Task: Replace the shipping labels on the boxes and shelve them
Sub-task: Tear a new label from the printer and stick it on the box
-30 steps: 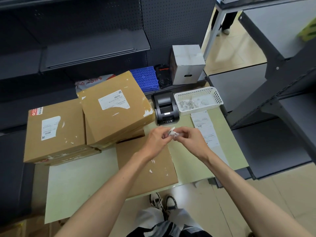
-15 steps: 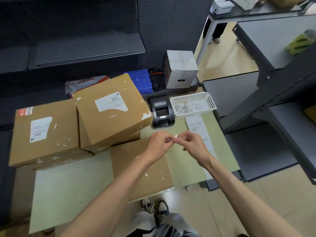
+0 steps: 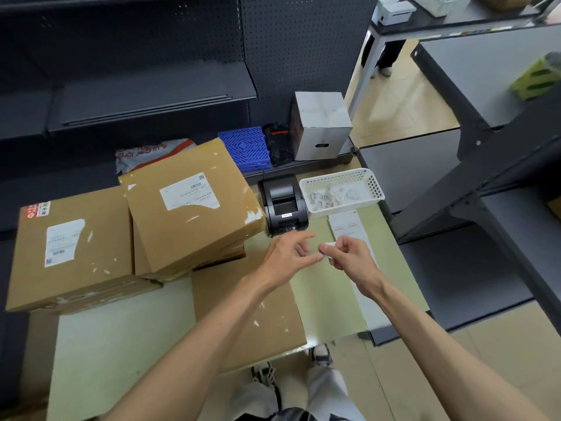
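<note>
1. Head view: dark pegboard shelving backs a pale green table (image 3: 328, 299) where a black label printer (image 3: 283, 205) serves as landmark.
2. A second ago both hands met on a crumpled white paper scrap (image 3: 326, 250); now they have parted. The right hand (image 3: 349, 259), in front of the printer, pinches it alone; the left hand (image 3: 287, 259), beside it, has fingers loosened and holds nothing.
3. I judge this peeled waste bound for the white mesh basket (image 3: 343, 191) right of the printer.
4. Left of the printer, two labelled brown cardboard boxes (image 3: 182, 208) wait; a bare flat box (image 3: 249, 314) lies in front.
5. Label text is unreadable; the printed strip (image 3: 346, 226) is partly hidden.
</note>
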